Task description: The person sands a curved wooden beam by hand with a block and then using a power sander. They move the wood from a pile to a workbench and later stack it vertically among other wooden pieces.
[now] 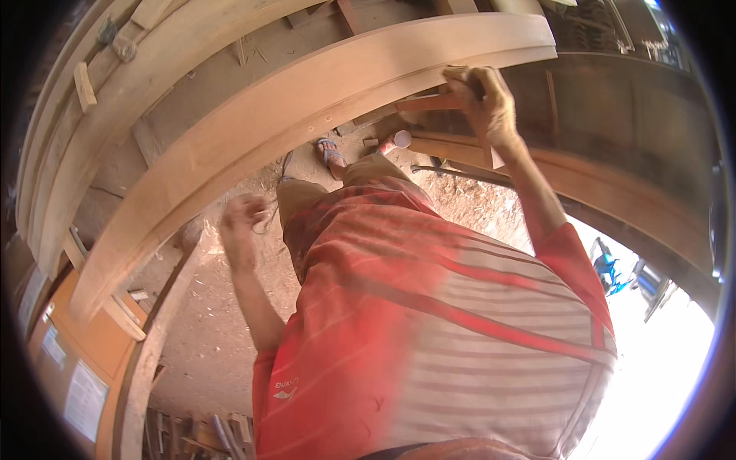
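A long curved board of smooth, light wood (322,77) spans the upper half of the view, with a stepped edge along the side facing me. My right hand (489,103) is at that near edge, close to the board's right end. Its fingers are curled round a small tan piece (455,72) that rests against the wood; what kind of thing it is cannot be made out. Below the board, apart from it, my left hand (244,218) hangs at my side. Motion blurs its half-bent fingers, and no object shows in them.
More curved wooden pieces (146,69) lie beyond on the left. A dark-faced wooden panel (613,115) stands at the right. An orange-brown board with papers (84,376) is at lower left. Shavings cover the ground (222,322); a white-topped cylinder (402,139) sits by my foot.
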Tool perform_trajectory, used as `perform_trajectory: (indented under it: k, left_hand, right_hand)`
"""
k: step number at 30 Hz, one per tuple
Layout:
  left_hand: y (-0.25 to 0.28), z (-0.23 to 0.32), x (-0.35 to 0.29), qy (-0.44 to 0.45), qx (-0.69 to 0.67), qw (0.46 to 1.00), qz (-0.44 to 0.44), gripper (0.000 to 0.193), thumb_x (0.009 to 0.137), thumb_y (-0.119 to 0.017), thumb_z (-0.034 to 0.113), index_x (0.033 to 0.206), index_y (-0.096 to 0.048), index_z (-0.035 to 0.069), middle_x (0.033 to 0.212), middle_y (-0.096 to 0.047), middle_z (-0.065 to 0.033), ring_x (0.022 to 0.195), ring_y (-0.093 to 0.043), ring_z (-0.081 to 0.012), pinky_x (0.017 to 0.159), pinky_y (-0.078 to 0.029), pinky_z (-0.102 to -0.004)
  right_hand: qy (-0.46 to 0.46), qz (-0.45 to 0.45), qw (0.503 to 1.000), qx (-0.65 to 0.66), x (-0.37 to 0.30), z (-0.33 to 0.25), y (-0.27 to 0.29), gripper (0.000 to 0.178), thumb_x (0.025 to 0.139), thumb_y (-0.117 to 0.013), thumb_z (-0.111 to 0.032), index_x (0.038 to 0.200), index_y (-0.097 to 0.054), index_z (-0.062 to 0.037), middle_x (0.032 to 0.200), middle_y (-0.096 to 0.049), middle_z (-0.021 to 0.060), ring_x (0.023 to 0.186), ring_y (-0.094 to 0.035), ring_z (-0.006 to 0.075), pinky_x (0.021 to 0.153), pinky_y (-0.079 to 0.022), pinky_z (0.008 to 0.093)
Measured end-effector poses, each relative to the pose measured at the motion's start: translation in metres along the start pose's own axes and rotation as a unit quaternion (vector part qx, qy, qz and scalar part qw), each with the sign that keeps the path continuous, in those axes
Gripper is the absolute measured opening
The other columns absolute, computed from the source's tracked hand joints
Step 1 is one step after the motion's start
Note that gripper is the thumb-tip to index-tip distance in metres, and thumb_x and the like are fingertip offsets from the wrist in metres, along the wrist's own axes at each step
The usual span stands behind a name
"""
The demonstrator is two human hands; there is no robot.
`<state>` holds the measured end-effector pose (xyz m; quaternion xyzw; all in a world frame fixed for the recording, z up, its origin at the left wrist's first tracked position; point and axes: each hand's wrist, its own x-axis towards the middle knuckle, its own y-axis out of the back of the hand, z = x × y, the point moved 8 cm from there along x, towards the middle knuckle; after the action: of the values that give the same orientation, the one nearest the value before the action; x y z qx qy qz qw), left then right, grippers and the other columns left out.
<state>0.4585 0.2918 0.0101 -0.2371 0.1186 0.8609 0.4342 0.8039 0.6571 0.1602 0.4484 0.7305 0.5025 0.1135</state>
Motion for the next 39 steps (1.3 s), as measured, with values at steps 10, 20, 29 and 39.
perform_trajectory:
  k: [10,20,29,39]
  left_hand:
    - [-0.195,0.141,-0.010,-0.264,0.172,0.915,-0.253,0.054,0.106,-0.059,0.021,0.149,-0.043,-0.008,0.140,-0.055,-0.0291,0.114,-0.067,-0.0317,0.096,-0.056,-0.0368]
    - [-0.196,0.132,-0.004,-0.292,0.254,0.854,-0.347,0.050,0.105,-0.063,0.025,0.145,-0.049,-0.002,0.135,-0.063,-0.0245,0.124,-0.065,-0.0362,0.097,-0.057,-0.0443]
    - [-0.233,0.150,0.022,-0.381,0.447,0.758,-0.283,0.042,0.100,-0.067,0.022,0.133,-0.051,0.001,0.115,-0.068,-0.0267,0.107,-0.066,-0.0472,0.088,-0.053,-0.0535]
    - [-0.280,0.158,0.054,-0.539,0.537,0.631,-0.151,0.034,0.096,-0.071,0.018,0.123,-0.058,0.002,0.115,-0.055,-0.0184,0.108,-0.055,-0.0386,0.089,-0.050,-0.0507]
  right_hand:
    - [-0.296,0.078,0.926,0.222,-0.065,-0.123,-0.089,0.031,0.099,-0.072,-0.028,0.107,-0.063,0.0008,0.092,-0.066,0.0178,0.082,-0.067,0.0315,0.072,-0.054,0.0391]
    - [-0.295,0.026,0.904,0.307,-0.110,-0.171,-0.069,0.039,0.109,-0.053,-0.032,0.123,-0.062,0.0026,0.116,-0.066,0.0233,0.112,-0.063,0.0408,0.097,-0.050,0.0451]
    - [-0.268,0.027,0.890,0.368,-0.092,-0.137,-0.074,0.041,0.107,-0.057,-0.033,0.121,-0.062,0.0051,0.115,-0.070,0.0253,0.109,-0.069,0.0413,0.092,-0.055,0.0451]
    - [-0.342,0.155,0.882,0.283,-0.132,0.007,-0.031,0.042,0.099,-0.070,-0.031,0.123,-0.064,0.0036,0.117,-0.071,0.0239,0.105,-0.071,0.0349,0.090,-0.056,0.0408]
